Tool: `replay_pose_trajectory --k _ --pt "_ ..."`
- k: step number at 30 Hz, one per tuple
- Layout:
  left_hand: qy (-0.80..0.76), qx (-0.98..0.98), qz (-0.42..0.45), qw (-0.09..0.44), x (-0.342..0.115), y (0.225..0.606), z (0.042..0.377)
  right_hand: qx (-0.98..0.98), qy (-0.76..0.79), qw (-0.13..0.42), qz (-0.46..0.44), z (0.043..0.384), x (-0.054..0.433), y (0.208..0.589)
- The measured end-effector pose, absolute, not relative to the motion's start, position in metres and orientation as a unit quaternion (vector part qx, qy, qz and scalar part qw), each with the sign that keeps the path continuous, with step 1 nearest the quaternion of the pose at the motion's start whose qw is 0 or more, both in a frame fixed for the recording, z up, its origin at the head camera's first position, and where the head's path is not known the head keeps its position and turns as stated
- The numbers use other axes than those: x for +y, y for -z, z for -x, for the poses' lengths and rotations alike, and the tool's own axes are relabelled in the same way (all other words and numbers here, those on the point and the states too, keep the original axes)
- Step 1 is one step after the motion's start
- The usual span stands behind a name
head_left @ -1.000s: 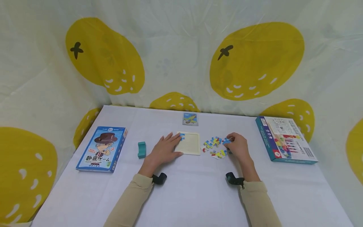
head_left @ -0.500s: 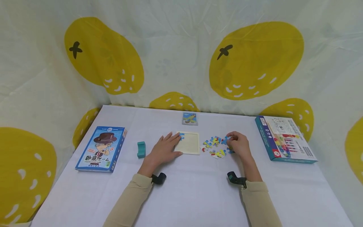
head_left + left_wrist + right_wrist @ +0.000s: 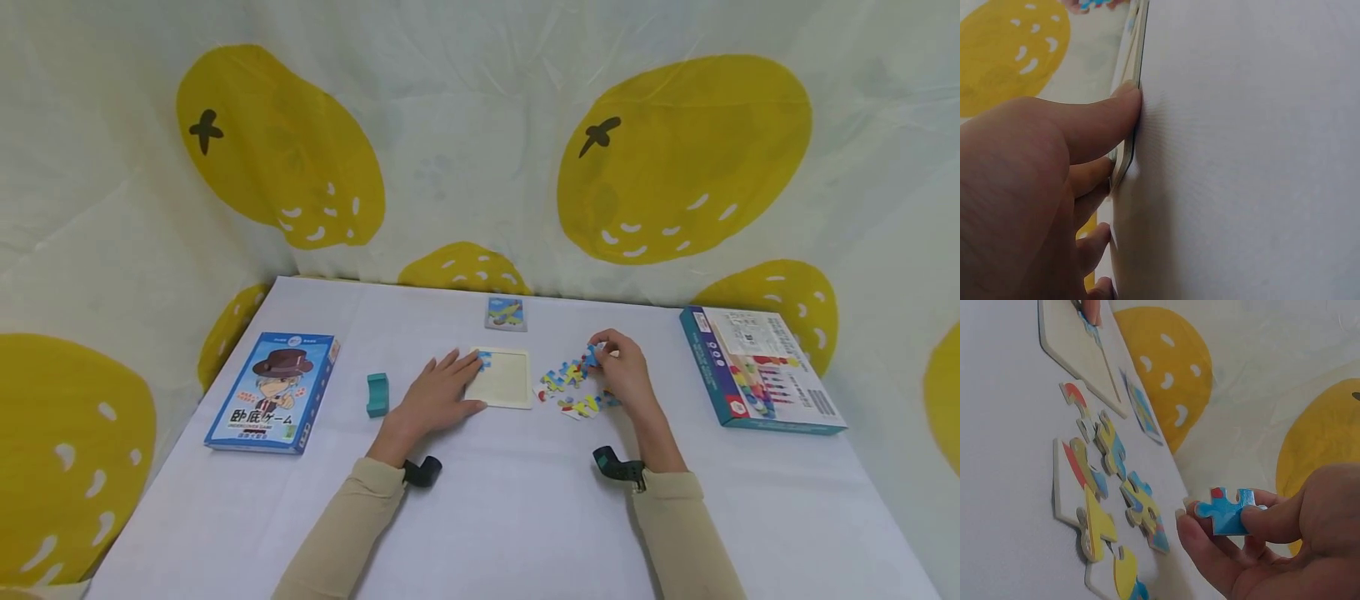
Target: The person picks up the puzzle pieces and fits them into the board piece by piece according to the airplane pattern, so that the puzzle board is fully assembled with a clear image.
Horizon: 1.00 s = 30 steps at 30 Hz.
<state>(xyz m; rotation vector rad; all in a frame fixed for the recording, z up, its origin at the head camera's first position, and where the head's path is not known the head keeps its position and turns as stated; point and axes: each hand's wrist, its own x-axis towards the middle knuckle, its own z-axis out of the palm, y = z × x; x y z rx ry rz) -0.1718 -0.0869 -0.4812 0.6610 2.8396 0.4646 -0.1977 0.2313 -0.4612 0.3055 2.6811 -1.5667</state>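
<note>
My right hand (image 3: 624, 369) pinches a blue jigsaw piece (image 3: 1229, 511) with a small red patch, held up off the table between thumb and fingers. Below and left of it lies a loose pile of jigsaw pieces (image 3: 555, 380), mostly yellow and blue with some red and white. My left hand (image 3: 438, 396) rests with fingers spread on the left side of a cream puzzle tray (image 3: 506, 383); its thumb touches the tray's near edge. In the tray's upper left corner sits a blue piece (image 3: 485, 359), partly hidden by the left fingertips.
Behind the tray lies a small picture card (image 3: 506, 314) with a yellow plane. A teal curved block (image 3: 377, 394) stands left of the left hand. There is a blue game box (image 3: 272, 393) at the left and another flat box (image 3: 761, 369) at the right.
My right hand has lifted the blue jigsaw piece from the pile's right side and shifted slightly away from me. The left hand stays on the tray.
</note>
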Motion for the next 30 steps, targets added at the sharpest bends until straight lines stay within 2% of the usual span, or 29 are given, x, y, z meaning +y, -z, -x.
replay_pose_trajectory --k 4,19,30 --pt "-0.153 0.959 -0.222 0.091 -0.087 0.483 0.173 0.845 0.527 0.025 -0.087 0.203 0.222 0.459" --pt "-0.158 0.957 -0.229 0.082 -0.088 0.490 0.175 0.867 0.494 -0.012 -0.065 0.212 0.185 0.476" --pt "-0.156 0.957 -0.230 0.086 -0.088 0.487 0.174 0.879 0.475 0.014 0.047 0.220 0.153 0.479"
